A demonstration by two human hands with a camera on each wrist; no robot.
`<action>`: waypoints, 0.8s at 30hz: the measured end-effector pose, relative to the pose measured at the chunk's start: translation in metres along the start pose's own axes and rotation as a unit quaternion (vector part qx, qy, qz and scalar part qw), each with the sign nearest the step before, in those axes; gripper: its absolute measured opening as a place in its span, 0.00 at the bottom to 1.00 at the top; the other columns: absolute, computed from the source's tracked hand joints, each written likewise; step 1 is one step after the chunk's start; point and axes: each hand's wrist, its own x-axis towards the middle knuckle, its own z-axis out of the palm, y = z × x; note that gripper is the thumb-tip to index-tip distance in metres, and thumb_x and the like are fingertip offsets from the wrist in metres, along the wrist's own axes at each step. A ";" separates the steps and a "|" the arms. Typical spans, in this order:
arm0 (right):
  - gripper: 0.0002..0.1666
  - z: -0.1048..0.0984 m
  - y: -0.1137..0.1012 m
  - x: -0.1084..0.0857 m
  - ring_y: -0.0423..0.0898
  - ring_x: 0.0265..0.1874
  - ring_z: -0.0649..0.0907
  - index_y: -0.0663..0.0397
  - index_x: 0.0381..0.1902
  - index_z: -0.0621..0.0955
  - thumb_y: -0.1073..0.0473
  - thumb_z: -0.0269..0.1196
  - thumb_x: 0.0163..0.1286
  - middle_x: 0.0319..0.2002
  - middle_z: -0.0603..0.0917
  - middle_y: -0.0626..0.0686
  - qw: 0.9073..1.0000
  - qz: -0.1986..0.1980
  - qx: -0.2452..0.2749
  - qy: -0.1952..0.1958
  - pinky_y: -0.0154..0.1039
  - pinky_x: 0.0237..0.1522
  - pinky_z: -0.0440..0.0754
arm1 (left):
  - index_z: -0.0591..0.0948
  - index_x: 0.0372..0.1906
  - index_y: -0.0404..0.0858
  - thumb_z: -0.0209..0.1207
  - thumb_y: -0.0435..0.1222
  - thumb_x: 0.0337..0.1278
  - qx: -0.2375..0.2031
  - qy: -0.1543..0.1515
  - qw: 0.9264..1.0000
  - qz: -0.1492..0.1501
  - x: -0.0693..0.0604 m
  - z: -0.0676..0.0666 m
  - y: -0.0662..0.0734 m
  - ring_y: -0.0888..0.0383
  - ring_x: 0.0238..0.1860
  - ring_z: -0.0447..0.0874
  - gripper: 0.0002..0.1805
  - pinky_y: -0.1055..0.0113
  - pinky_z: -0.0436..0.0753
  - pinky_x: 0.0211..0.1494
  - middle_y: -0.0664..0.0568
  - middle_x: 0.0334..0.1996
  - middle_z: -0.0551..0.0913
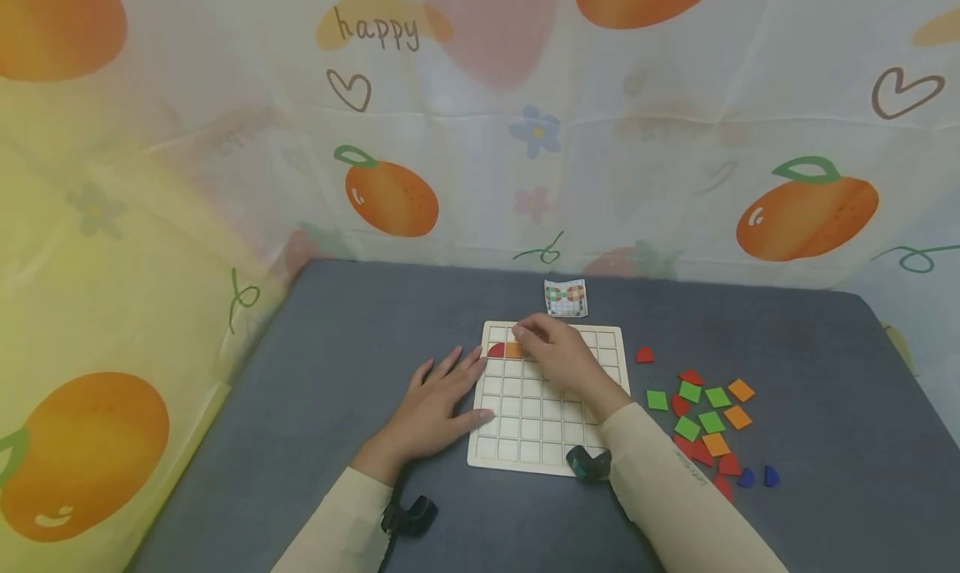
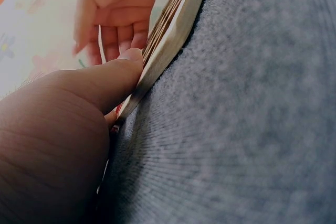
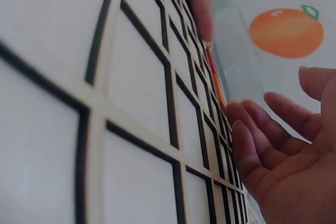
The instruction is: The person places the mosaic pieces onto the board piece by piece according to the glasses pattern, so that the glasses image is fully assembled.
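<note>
A pale wooden grid board (image 1: 529, 453) lies on the dark table. In its second row sit a red rounded piece (image 1: 496, 351) and, beside it, an orange square (image 1: 513, 351). My left hand (image 1: 433, 413) rests at the board's left edge, fingers spread, thumb touching the rim. Over the upper part of the board is my right hand (image 1: 558, 356), its fingertips close to the orange square. The right wrist view shows those fingers (image 3: 252, 124) loosely bent, thumb apart, with nothing seen between them; whether they touch the square I cannot tell.
Right of the board lie loose green squares (image 1: 657, 400), orange squares (image 1: 738, 416), red pieces (image 1: 729, 464) and blue pieces (image 1: 772, 475). One red piece (image 1: 645, 355) lies nearer the board. A small printed pattern card (image 1: 566, 298) stands behind it. A patterned cloth (image 1: 465, 165) hangs at the back.
</note>
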 end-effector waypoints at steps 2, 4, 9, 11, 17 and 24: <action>0.27 -0.003 0.001 -0.002 0.51 0.57 0.85 0.48 0.65 0.85 0.37 0.58 0.86 0.57 0.87 0.49 1.000 -0.001 0.017 -0.001 0.58 0.64 0.79 | 0.59 0.89 0.48 0.58 0.64 0.77 0.000 -0.002 1.000 -0.001 0.000 -0.001 0.001 0.51 0.87 0.43 0.47 0.35 0.40 0.82 0.59 0.87 0.54; 0.28 -0.006 0.001 -0.004 0.52 0.56 0.86 0.50 0.66 0.84 0.36 0.58 0.86 0.57 0.87 0.51 0.999 -0.003 0.042 -0.004 0.58 0.62 0.80 | 0.59 0.89 0.48 0.59 0.63 0.76 -0.003 -0.003 1.000 -0.002 0.000 -0.002 0.002 0.51 0.87 0.43 0.47 0.35 0.40 0.82 0.58 0.87 0.54; 0.33 -0.019 0.002 -0.010 0.56 0.53 0.89 0.59 0.68 0.81 0.37 0.56 0.87 0.57 0.87 0.57 0.992 -0.018 0.124 -0.013 0.58 0.59 0.83 | 0.60 0.89 0.47 0.60 0.62 0.76 -0.003 -0.001 1.000 -0.003 0.000 -0.002 0.003 0.50 0.87 0.44 0.47 0.35 0.40 0.82 0.58 0.87 0.55; 0.34 -0.025 0.002 -0.013 0.57 0.53 0.88 0.60 0.69 0.81 0.37 0.54 0.88 0.57 0.87 0.59 0.989 -0.025 0.148 -0.015 0.59 0.60 0.83 | 0.59 0.89 0.48 0.60 0.62 0.76 -0.001 0.000 1.000 -0.003 0.000 -0.002 0.002 0.50 0.87 0.44 0.47 0.35 0.40 0.82 0.58 0.87 0.55; 0.39 -0.042 0.006 -0.023 0.62 0.52 0.87 0.64 0.72 0.78 0.36 0.45 0.91 0.59 0.85 0.63 0.978 -0.057 0.199 -0.010 0.51 0.56 0.84 | 0.59 0.89 0.48 0.59 0.63 0.76 -0.002 0.001 1.000 -0.001 0.000 0.000 0.000 0.51 0.87 0.43 0.47 0.35 0.40 0.82 0.58 0.87 0.54; 0.47 -0.057 0.010 -0.040 0.63 0.54 0.85 0.67 0.75 0.74 0.32 0.34 0.90 0.61 0.83 0.68 0.967 -0.086 0.241 -0.017 0.50 0.57 0.82 | 0.60 0.89 0.48 0.60 0.63 0.76 -0.001 0.006 1.000 0.000 -0.001 0.000 0.000 0.51 0.87 0.44 0.47 0.35 0.40 0.82 0.58 0.87 0.55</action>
